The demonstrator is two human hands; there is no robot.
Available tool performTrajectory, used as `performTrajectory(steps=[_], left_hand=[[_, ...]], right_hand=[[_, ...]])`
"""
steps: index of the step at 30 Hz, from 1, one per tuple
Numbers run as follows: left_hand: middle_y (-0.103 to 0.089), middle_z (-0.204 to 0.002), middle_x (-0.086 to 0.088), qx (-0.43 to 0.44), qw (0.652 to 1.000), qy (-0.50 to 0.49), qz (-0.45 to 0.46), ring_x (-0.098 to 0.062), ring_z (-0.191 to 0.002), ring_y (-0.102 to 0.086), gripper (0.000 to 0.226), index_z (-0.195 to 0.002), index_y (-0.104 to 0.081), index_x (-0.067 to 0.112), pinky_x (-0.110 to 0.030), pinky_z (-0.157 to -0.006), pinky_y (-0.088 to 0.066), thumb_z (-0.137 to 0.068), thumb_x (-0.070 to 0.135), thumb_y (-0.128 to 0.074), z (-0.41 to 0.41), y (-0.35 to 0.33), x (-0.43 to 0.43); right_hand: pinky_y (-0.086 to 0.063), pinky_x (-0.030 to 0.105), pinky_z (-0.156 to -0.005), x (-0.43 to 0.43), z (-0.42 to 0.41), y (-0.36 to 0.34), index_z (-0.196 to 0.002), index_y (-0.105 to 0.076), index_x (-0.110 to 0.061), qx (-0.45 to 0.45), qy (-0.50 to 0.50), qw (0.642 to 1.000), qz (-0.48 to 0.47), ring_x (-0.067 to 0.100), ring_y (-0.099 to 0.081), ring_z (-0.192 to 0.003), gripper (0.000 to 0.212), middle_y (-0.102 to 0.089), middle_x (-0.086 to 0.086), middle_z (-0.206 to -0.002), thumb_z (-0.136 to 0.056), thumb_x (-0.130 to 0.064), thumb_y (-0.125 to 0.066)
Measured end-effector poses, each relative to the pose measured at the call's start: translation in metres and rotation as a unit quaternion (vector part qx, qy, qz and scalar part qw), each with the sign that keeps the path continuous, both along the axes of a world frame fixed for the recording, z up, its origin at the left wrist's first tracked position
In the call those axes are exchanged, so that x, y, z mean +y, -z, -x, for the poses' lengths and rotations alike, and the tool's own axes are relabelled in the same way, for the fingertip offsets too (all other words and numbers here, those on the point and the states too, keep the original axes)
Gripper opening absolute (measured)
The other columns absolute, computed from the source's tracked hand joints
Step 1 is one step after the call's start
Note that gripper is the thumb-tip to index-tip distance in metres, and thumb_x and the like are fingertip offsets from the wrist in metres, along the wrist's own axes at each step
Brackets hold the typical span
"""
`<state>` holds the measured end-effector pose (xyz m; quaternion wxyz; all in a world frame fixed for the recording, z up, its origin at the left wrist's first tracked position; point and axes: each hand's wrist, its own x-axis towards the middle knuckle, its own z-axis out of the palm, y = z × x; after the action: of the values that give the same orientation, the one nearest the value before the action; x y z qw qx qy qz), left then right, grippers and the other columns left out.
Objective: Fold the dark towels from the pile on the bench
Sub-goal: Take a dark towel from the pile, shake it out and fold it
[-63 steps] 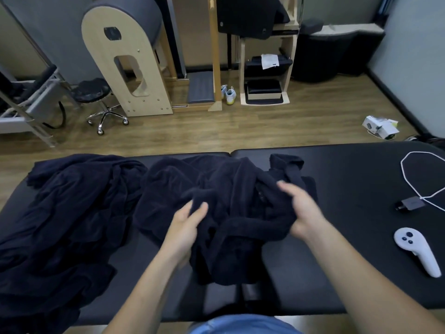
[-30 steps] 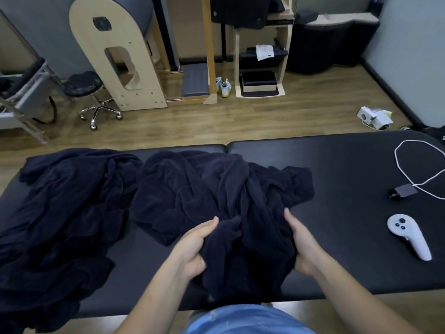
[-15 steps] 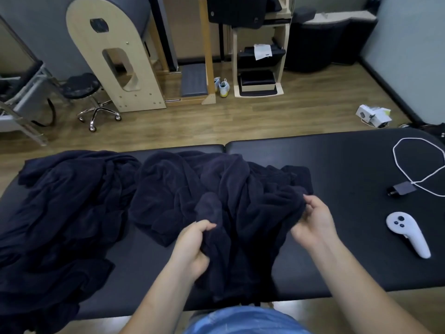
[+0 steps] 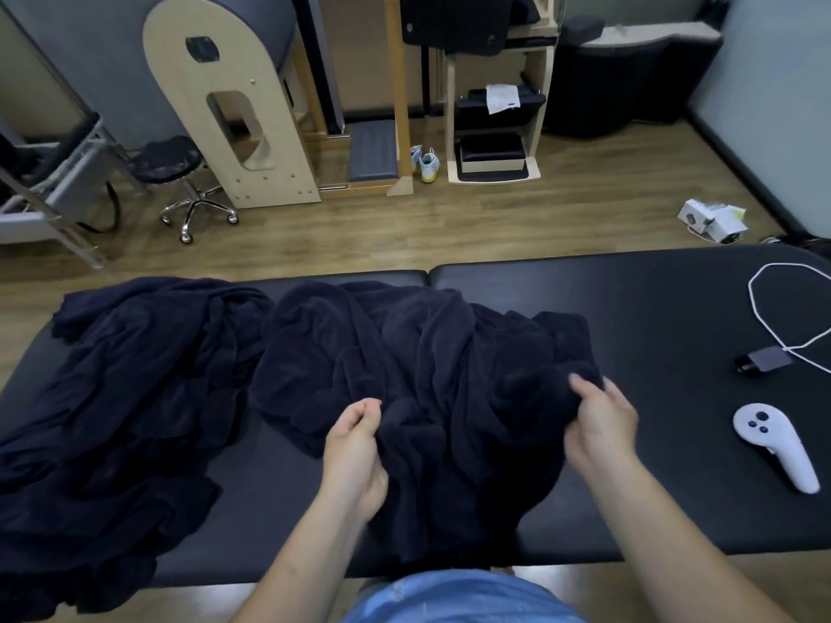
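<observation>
Head view, looking down over the bench, and both hands are on the job. The left hand has its fingers curled in, pinching a fold of the towel against the thumb. The right hand is closed round a bunch of cloth at the towel's right side, knuckles up. That towel lies crumpled across the middle of the bench, its near part hanging over the front edge toward the person. The hands are set apart on it, and that looks like a hunt for an edge or corners so the cloth can be drawn out flat; no fold is made yet. Off to the left lies the pile, heaped and spilling over the near edge, just touching the towel. On the right, well apart from the cloth, rest a white controller and a looped cable, leaving bare bench between for laying the towel out.
</observation>
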<state>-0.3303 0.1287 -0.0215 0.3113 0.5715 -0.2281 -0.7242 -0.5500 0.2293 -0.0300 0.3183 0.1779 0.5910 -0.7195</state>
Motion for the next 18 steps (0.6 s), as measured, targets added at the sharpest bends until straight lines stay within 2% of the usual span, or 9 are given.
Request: performTrajectory(steps=[1,3,5,7,9,10,12,14,18], left_hand=[[-0.073,-0.106,-0.016,0.026,1.0,0.005,-0.01,-0.03,-0.099,-0.068,0.016,-0.103,-0.062,0.006,-0.055,-0.1,-0.051,-0.104,0.017,-0.05,0.004,0.0,0.002],[-0.072,-0.113,-0.02,0.061,0.997,0.025,-0.025,-0.037,-0.108,-0.068,0.033,-0.121,-0.057,-0.002,-0.055,-0.103,-0.049,-0.104,0.025,-0.048,0.012,-0.002,0.009],[-0.069,-0.118,-0.027,0.066,0.994,0.074,-0.045,-0.041,-0.115,-0.064,0.054,-0.128,-0.055,-0.009,-0.055,-0.106,-0.046,-0.097,0.035,-0.056,0.016,-0.002,0.018],[-0.07,-0.112,-0.029,0.047,0.988,0.14,-0.043,-0.041,-0.108,-0.068,0.046,-0.117,-0.064,-0.007,-0.051,-0.1,-0.052,-0.093,0.032,-0.064,0.015,-0.003,0.028],[-0.073,-0.097,-0.025,0.008,0.986,0.166,-0.026,-0.035,-0.09,-0.073,0.017,-0.094,-0.072,0.0,-0.041,-0.082,-0.06,-0.092,0.016,-0.068,0.012,0.0,0.032],[-0.073,-0.09,-0.022,-0.009,0.985,0.169,-0.016,-0.032,-0.081,-0.072,0.011,-0.082,-0.073,0.004,-0.037,-0.074,-0.06,-0.091,0.008,-0.067,0.01,0.004,0.032],[-0.071,-0.088,-0.022,-0.018,0.984,0.179,0.006,-0.031,-0.079,-0.069,0.019,-0.077,-0.073,0.007,-0.037,-0.074,-0.056,-0.091,0.0,-0.063,0.009,0.009,0.029],[-0.072,-0.097,-0.025,-0.017,0.979,0.198,0.044,-0.032,-0.086,-0.069,0.017,-0.088,-0.074,0.005,-0.039,-0.08,-0.054,-0.093,-0.002,-0.059,0.01,0.007,0.026],[-0.073,-0.109,-0.023,0.002,0.964,0.25,0.085,-0.035,-0.103,-0.07,0.022,-0.111,-0.07,0.0,-0.043,-0.094,-0.054,-0.094,-0.004,-0.056,0.009,0.001,0.022]], right_hand=[[-0.058,0.039,-0.084,-0.005,-0.009,-0.014,-0.116,-0.067,-0.011,-0.01,-0.067,0.996,0.051,0.025,-0.069,-0.095,0.029,-0.071,0.015,-0.114,-0.092,0.002,-0.058],[-0.056,0.038,-0.086,-0.009,-0.038,-0.026,-0.115,-0.067,-0.013,-0.058,-0.244,0.961,0.117,0.026,-0.069,-0.095,0.028,-0.073,0.014,-0.11,-0.088,-0.008,-0.061],[-0.053,0.031,-0.081,-0.004,-0.066,-0.019,-0.113,-0.07,-0.014,-0.047,-0.406,0.908,0.088,0.026,-0.065,-0.093,0.042,-0.073,0.012,-0.102,-0.073,-0.025,-0.078],[-0.045,0.025,-0.074,0.002,-0.081,-0.006,-0.106,-0.073,-0.024,0.036,-0.517,0.855,0.033,0.02,-0.054,-0.084,0.053,-0.062,0.008,-0.084,-0.056,-0.033,-0.087],[-0.041,0.021,-0.075,0.006,-0.084,0.001,-0.097,-0.075,-0.031,0.094,-0.588,0.803,-0.011,0.011,-0.049,-0.076,0.042,-0.052,-0.001,-0.075,-0.055,-0.032,-0.082],[-0.04,0.018,-0.074,0.007,-0.083,0.001,-0.091,-0.076,-0.029,0.093,-0.606,0.79,-0.015,0.008,-0.049,-0.073,0.034,-0.052,-0.004,-0.071,-0.057,-0.029,-0.08],[-0.04,0.014,-0.067,0.008,-0.082,0.0,-0.077,-0.072,-0.021,0.07,-0.598,0.798,0.006,0.005,-0.051,-0.066,0.017,-0.057,-0.007,-0.063,-0.061,-0.017,-0.075],[-0.039,0.017,-0.058,0.006,-0.078,0.0,-0.071,-0.06,-0.017,0.037,-0.55,0.833,0.037,0.008,-0.051,-0.062,0.016,-0.058,-0.005,-0.063,-0.063,-0.01,-0.073],[-0.048,0.031,-0.059,0.003,-0.066,0.009,-0.092,-0.054,-0.018,-0.07,-0.421,0.903,0.048,0.019,-0.064,-0.069,0.032,-0.069,0.007,-0.085,-0.076,-0.017,-0.082]])
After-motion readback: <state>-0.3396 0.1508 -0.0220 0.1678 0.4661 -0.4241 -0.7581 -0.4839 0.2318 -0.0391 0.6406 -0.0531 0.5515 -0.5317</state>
